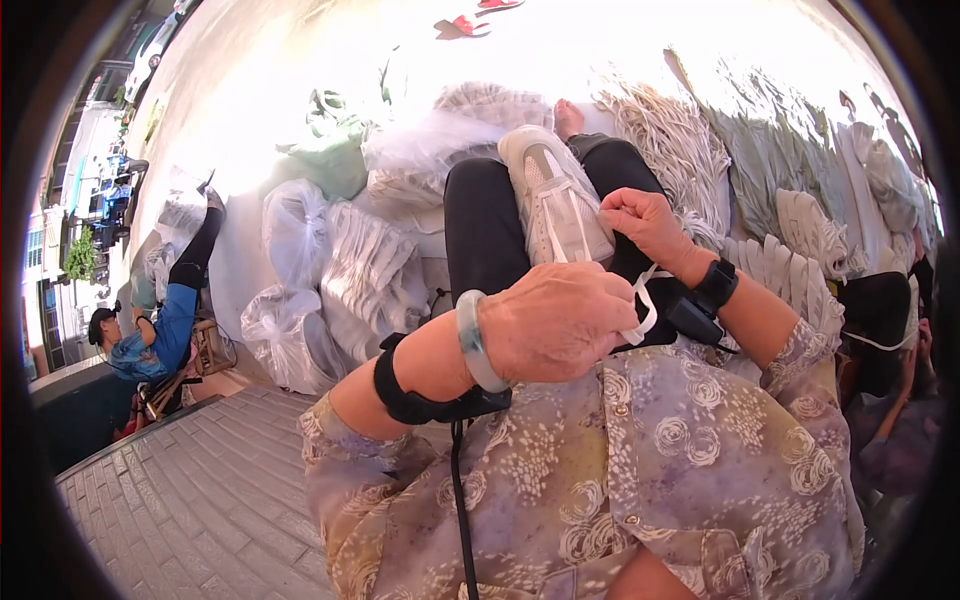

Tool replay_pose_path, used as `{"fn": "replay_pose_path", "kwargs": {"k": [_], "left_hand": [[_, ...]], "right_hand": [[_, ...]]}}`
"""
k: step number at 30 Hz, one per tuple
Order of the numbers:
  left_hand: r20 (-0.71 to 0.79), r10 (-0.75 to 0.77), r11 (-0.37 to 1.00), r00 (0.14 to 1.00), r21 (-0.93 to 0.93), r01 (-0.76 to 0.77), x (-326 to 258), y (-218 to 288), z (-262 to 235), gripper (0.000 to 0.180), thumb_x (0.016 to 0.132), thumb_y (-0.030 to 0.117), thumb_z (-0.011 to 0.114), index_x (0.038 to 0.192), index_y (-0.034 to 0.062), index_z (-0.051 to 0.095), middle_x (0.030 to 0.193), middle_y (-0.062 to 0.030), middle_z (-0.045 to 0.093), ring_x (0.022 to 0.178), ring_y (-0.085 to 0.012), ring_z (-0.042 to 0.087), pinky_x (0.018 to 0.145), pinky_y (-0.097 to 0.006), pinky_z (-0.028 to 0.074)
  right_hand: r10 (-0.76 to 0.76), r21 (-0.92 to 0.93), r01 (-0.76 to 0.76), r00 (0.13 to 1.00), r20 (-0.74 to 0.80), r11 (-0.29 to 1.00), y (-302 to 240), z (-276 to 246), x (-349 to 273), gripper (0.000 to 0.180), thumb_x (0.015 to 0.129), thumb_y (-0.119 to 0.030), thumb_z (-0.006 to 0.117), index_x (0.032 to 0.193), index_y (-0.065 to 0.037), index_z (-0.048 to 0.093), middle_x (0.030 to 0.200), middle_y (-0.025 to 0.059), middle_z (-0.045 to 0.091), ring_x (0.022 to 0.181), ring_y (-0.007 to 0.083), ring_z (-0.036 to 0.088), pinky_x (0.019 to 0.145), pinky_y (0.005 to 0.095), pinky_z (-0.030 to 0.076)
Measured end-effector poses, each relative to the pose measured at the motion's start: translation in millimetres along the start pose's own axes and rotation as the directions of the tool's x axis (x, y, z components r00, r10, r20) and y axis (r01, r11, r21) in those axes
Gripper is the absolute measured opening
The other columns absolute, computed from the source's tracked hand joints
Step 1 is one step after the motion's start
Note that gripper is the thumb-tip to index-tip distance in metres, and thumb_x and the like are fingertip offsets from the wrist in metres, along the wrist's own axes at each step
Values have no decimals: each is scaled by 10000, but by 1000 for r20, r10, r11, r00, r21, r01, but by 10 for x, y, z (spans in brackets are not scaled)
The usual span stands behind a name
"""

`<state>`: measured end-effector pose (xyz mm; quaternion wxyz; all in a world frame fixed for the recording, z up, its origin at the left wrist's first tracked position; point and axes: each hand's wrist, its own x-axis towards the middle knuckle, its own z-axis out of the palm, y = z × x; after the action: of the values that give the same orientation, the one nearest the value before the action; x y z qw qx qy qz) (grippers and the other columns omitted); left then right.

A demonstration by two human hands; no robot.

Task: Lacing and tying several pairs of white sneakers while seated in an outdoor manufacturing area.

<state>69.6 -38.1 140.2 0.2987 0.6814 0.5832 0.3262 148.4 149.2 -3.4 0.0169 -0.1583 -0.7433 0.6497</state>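
A pale beige-and-white sneaker [552, 185] lies between my thighs, its toe pointing away from me. White laces cross its upper. My left hand [555, 322], with a jade-like bangle at its wrist, is closed over the near end of the shoe. From its fist a white shoelace [645, 312] comes out in a loop on the right side. My right hand [650, 228] is pinched at the shoe's right edge; what its fingertips hold, if anything, is hidden. Black bands are strapped around both forearms, and a dark cable hangs below the left one.
Bundles of whitish laces [665, 145] lie on the ground ahead and to the right. Clear plastic bags [290, 325] of pale material stand at the left. A person in blue [165, 340] sits at far left; another person's arm [895, 385] shows at far right. Red shoes [465, 27] lie ahead.
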Motion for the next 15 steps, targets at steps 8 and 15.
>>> {"fn": "replay_pose_path", "kwargs": {"k": [8, 15], "left_hand": [[102, 138, 990, 985, -54, -133, 177, 406, -13, 151, 654, 76, 625, 782, 55, 547, 784, -79, 541, 750, -266, 534, 705, -367, 408], [-84, 181, 983, 980, -23, -183, 180, 386, -34, 169, 624, 63, 635, 775, 52, 558, 836, -73, 539, 849, -251, 547, 750, -366, 419]], "right_hand": [[-244, -312, 302, 947, 211, 901, -198, 209, -10, 383, 827, -166, 578, 1194, -75, 519, 724, 165, 595, 664, 344, 584, 596, 345, 454], [-224, -173, 306, 898, 379, 936, -265, 337, 193, 204, 813, -189, 595, 993, -96, 618, 649, 111, 581, 611, 271, 591, 592, 356, 449]]}}
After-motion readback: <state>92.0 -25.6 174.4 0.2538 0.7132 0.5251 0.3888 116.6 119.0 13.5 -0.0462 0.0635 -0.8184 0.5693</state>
